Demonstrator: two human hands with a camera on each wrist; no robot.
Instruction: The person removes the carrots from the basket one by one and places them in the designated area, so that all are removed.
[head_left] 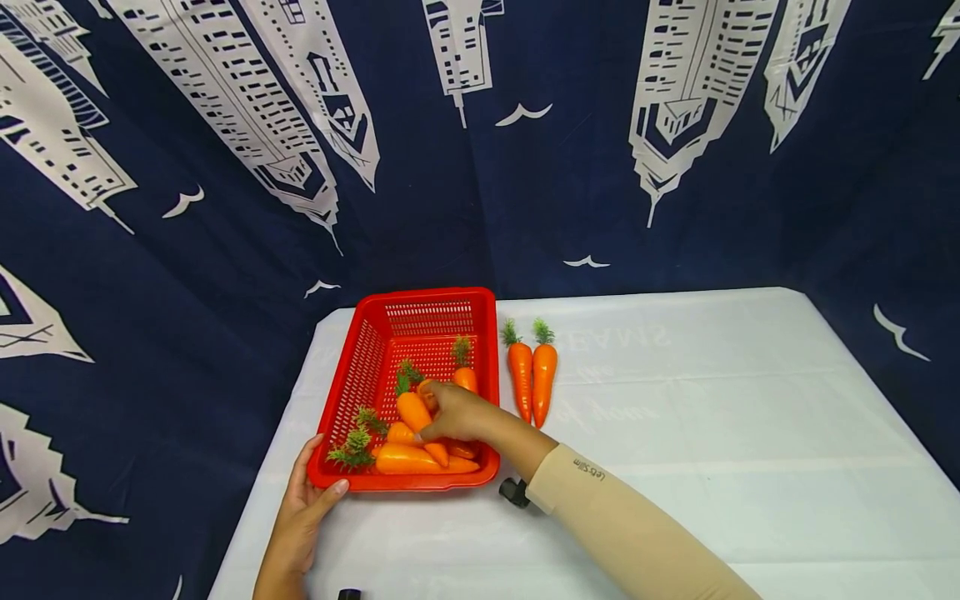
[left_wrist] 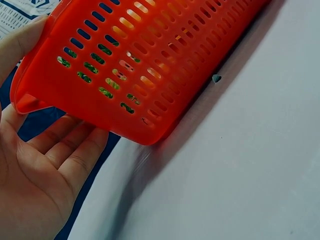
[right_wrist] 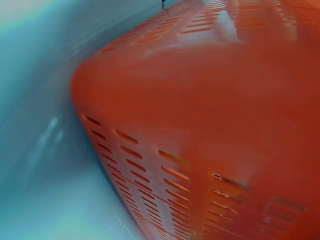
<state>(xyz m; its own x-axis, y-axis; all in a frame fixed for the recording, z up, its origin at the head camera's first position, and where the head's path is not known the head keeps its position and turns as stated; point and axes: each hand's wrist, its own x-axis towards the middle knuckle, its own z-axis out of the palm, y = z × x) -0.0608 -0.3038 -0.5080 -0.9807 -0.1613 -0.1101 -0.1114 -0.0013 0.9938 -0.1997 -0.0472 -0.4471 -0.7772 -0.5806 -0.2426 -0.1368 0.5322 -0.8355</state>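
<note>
Left hand (head_left: 302, 510) grips near corner of red basket (head_left: 405, 482); right hand (head_left: 457, 414), inside it, pinches a carrot (head_left: 411, 407). Probably light, stiff, slick plastic: hold mid-body, not leafy top (head_left: 407, 375).

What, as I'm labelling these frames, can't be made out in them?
Head: how many carrots lie in the basket; they overlap, and the right hand covers some.
Head: whether its fingers hold a carrot; the hand itself hides most of them.
Head: the black thing at the bottom; the edge cuts it off.
Both wrists: the carrots' outlines; the basket's wall hides them.
</note>
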